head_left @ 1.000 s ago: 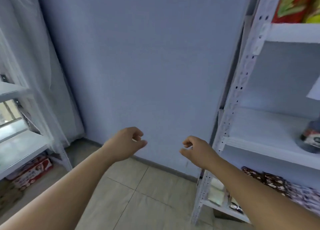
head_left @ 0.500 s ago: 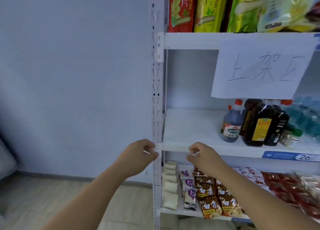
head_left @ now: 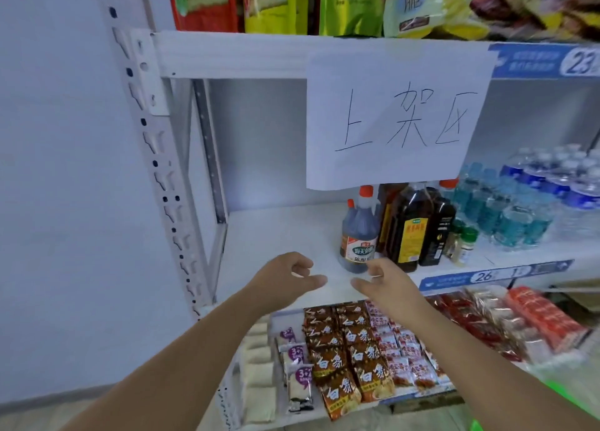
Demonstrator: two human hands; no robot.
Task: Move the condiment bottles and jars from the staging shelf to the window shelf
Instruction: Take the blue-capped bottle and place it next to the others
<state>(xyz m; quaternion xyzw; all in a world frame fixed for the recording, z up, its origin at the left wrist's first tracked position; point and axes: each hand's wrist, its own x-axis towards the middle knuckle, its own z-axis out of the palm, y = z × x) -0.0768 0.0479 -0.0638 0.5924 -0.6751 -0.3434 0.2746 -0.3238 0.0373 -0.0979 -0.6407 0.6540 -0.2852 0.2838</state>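
On the white staging shelf (head_left: pixel 279 236) stand a dark vinegar bottle (head_left: pixel 358 236) with a red cap, a large brown bottle with a yellow label (head_left: pixel 409 229), a black bottle (head_left: pixel 436 232) and two small green-capped jars (head_left: pixel 462 244). My left hand (head_left: pixel 285 279) hovers at the shelf's front edge, left of the vinegar bottle, fingers loosely curled and empty. My right hand (head_left: pixel 388 283) is just below and in front of the vinegar bottle, fingers apart, holding nothing.
A paper sign (head_left: pixel 396 115) with handwritten characters hangs from the shelf above. Water bottles (head_left: pixel 526 200) fill the shelf's right side. Snack packets (head_left: pixel 354 349) lie on the lower shelf, bags (head_left: pixel 292 2) on the top one. The perforated upright (head_left: pixel 156 158) stands at the left.
My view has swung right from the blank wall to the staging shelf. Both empty hands have come forward, closer to the shelf edge and the vinegar bottle.
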